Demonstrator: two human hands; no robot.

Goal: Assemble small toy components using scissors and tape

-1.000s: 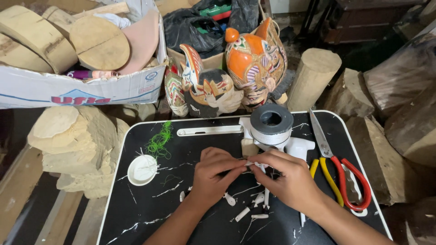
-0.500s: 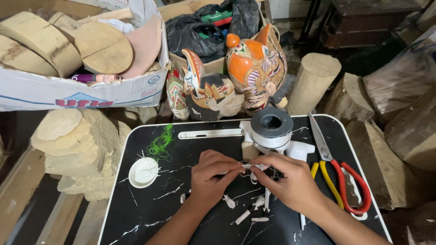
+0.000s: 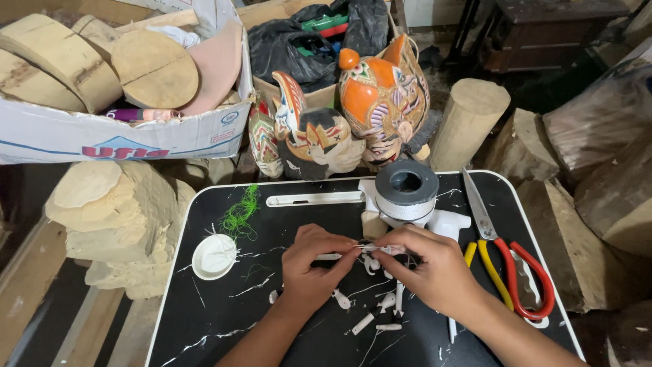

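Both my hands meet over the middle of a black marbled tray table (image 3: 204, 326). My left hand (image 3: 314, 266) pinches one end of a small white piece (image 3: 372, 249), and my right hand (image 3: 426, 270) pinches its other end with thumb and forefinger. Several more small white pieces (image 3: 370, 309) lie scattered on the table just below my hands. Right behind my fingers stands a grey tape roll (image 3: 407, 188) on a white holder.
Red-handled scissors (image 3: 513, 265) and yellow-handled pliers (image 3: 485, 268) lie at the right. A white dish (image 3: 214, 256), green thread (image 3: 241, 216) and a white strip (image 3: 316, 199) sit at the left and back. Painted wooden masks (image 3: 380, 102), wood blocks and a cardboard box (image 3: 102, 132) surround the table.
My hands stay together on the small white piece; the fingers have shifted only slightly. Nothing else on the table has moved.
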